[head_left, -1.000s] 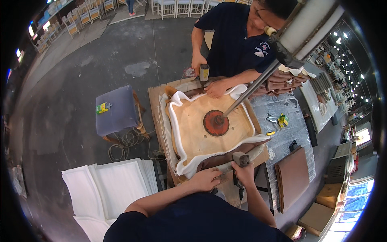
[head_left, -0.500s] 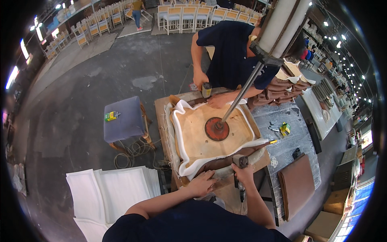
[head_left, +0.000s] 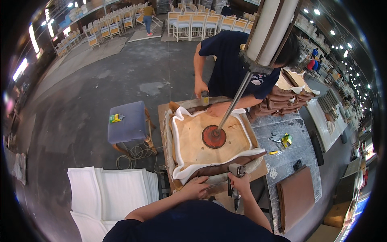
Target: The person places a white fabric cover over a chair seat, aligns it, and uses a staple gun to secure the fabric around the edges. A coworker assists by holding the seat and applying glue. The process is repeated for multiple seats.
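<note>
My right hand (head_left: 240, 183) is closed round the handle of a staple gun (head_left: 237, 170), its head over the near edge of a seat. The seat is a pale wooden panel (head_left: 193, 141) with white padding (head_left: 175, 157) and a brown cover (head_left: 217, 167) standing up around it. At the near edge, my left hand (head_left: 195, 188) grips the brown cover, fingers bent over it. A red round press foot (head_left: 214, 137) on a metal rod sits on the panel. Across from me, a co-worker's hand (head_left: 201, 89) holds another staple gun (head_left: 205, 98), the other hand on the far edge.
A blue-grey stool (head_left: 128, 127) bears a small yellow-green box (head_left: 115, 118). White padding sheets (head_left: 121, 189) are stacked at lower left. On the right table (head_left: 262, 137) lie staple strips, a yellow-green box (head_left: 287, 140) and a folded brown cover (head_left: 296, 193). Coiled hose (head_left: 135, 157) lies beneath the stool.
My right hand with the staple gun has shifted slightly left and down, the gun now turned more upright. My left hand has moved slightly left, its fingers more bent. The view has tilted a little.
</note>
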A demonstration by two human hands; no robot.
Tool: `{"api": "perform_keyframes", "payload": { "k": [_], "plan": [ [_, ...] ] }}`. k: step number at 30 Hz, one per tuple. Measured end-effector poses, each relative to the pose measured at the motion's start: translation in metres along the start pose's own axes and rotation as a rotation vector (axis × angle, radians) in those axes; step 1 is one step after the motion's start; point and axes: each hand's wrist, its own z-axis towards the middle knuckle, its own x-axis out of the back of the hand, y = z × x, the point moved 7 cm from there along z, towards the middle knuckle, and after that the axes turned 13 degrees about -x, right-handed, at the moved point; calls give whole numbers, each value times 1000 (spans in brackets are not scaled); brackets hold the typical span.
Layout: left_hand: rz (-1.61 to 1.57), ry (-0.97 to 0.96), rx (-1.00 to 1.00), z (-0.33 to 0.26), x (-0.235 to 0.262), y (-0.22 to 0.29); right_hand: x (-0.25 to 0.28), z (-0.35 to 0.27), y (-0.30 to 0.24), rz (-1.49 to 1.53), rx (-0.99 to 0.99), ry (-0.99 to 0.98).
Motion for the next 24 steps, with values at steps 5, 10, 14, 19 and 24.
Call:
{"api": "perform_keyframes", "payload": {
  "k": [5,10,14,19,24],
  "plan": [
    [-51,60,34,0,3,-2,18,-1,-1,65,53,-4],
    [-215,183,207,3,3,-14,26,12,7,-38,32,-40],
    [-288,289,315,3,5,-22,26,18,7,-103,82,-29],
    [-237,295,335,-1,6,-25,23,15,4,-18,68,-52],
    [-204,300,348,1,4,-26,22,13,6,17,91,-110]
  ]
}}
